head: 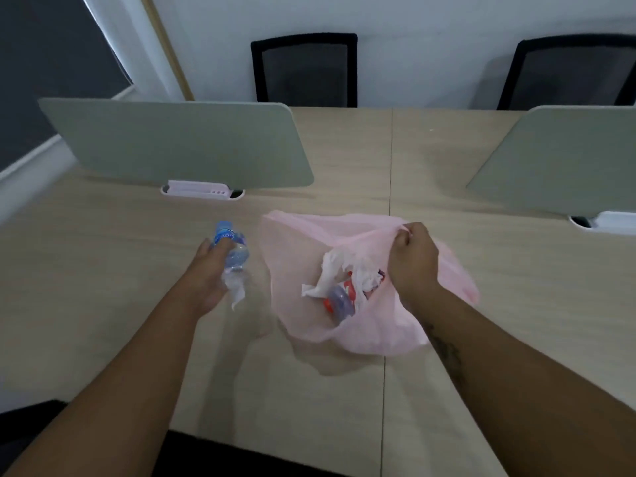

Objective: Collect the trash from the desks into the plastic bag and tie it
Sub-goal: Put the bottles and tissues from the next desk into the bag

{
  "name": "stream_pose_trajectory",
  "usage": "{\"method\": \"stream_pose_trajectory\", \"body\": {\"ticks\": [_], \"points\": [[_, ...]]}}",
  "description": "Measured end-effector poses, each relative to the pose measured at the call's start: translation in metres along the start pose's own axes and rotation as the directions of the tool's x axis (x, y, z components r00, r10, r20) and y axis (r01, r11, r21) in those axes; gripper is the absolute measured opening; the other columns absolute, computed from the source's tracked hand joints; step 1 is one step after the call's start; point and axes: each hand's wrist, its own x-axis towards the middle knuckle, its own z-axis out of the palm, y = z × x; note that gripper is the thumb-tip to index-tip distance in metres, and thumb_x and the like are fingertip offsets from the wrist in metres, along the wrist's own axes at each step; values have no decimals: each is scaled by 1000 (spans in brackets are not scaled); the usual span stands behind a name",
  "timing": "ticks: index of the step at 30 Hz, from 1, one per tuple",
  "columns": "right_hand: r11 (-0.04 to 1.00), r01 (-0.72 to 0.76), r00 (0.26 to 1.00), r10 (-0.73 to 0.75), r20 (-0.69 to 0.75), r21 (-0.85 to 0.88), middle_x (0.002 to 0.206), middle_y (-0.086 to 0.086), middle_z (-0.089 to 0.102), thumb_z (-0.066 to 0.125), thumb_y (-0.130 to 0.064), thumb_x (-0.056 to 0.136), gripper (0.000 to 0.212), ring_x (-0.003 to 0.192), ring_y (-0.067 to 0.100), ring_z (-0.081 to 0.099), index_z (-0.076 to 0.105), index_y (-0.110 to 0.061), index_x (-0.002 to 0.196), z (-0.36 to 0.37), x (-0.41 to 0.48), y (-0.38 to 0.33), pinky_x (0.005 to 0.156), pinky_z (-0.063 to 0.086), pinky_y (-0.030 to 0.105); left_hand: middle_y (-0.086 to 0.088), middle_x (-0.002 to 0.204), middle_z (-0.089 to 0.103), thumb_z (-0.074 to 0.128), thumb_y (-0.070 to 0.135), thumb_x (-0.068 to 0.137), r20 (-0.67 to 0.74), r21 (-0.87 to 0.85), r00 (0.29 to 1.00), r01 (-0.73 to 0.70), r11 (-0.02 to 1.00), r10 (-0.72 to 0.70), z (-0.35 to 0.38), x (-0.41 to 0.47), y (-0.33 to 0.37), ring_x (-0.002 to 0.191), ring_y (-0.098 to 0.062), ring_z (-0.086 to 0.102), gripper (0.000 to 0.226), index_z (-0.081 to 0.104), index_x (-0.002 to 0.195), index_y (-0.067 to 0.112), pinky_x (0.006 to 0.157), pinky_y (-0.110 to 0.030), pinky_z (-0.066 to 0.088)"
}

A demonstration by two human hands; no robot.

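On my feed the left hand point(213, 270) is curled round a crushed clear bottle point(232, 249) with a blue label. A crumpled clear wrapper point(237, 287) is bunched under the same fingers, and both are just left of the pink plastic bag point(378, 332). I cannot tell whether they touch the wooden desk point(103, 270). The right hand point(413, 259) pinches the bag's far rim between thumb and curled fingers and holds it raised, so the mouth gapes toward me. The bag sits mid-desk, across the seam between the two tabletops and well back from the near edge. Inside I make out crumpled white tissue point(330, 270) and a second bottle point(339, 301) with a red cap (something red-printed lies beside it, too blurred for me to tell). Toward the far edge stand a left divider point(179, 142), a white clip point(199, 191) at its foot, and a right divider point(568, 160). Beyond that edge are two black chairs point(304, 70) point(568, 74).
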Motion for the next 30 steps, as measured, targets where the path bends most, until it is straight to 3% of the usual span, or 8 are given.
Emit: {"method": "stream_pose_trajectory", "body": {"ticks": [3,9,13,17,21,25,27,30], "points": [[999,25,999,-27,30,38,74,-7,53,32,-15,99,21,65,7,48,52,-13,92,-11,-5,-9,55,38,26,-3,96,59,55,17,87,377,132,892,213,968,-248,14,-42,4,70,-14,53,29,64,115,13,63,-24,46],[997,64,990,-67,123,32,82,-3,59,33,-16,100,23,72,14,57,56,-15,97,-36,-10,-12,62,50,31,-11,106,68,54,16,96,334,375,894,164,912,-298,75,-45,-12,81,-20,67,28,67,119,5,63,-26,54],[998,8,990,-17,139,65,86,-3,61,33,-17,98,24,77,16,58,57,-16,96,-47,-10,-4,62,48,31,-19,129,64,58,18,97,316,412,928,51,910,-196,125,-15,-12,119,-36,60,33,63,127,6,106,-49,44],[994,-57,996,51,70,95,85,-1,62,35,-16,98,24,74,16,58,58,-15,94,-54,0,-2,58,47,29,5,89,78,54,38,99,262,328,947,93,940,-185,159,6,-17,75,-8,73,25,70,101,19,60,-15,55],[995,-43,999,45,-16,93,84,-3,60,35,-14,97,24,72,12,54,59,-13,94,-53,13,-8,57,43,27,-3,85,65,57,26,94,24,730,957,-215,649,290,139,28,-37,79,-24,58,19,65,88,10,59,-20,42],[995,-34,996,41,-77,97,86,-2,61,35,-12,96,26,81,21,56,61,-13,95,-44,20,-14,70,47,35,-11,96,59,77,46,71,-158,928,654,-157,337,740,93,44,-46,89,-33,51,45,52,90,14,72,-39,44],[992,-40,997,48,-65,122,87,-2,63,37,-14,96,26,79,18,57,63,-16,93,-39,21,-15,68,50,34,-17,124,51,84,52,62,-363,865,655,-28,502,662,82,59,-42,110,-40,46,79,48,119,11,84,-48,44],[991,-48,999,46,21,127,79,-12,65,39,-20,96,28,63,1,57,64,-27,84,-37,22,-16,47,46,16,-16,142,49,77,47,77,-364,687,902,92,721,232,68,94,-39,125,-39,46,80,42,139,11,98,-46,41]]}}
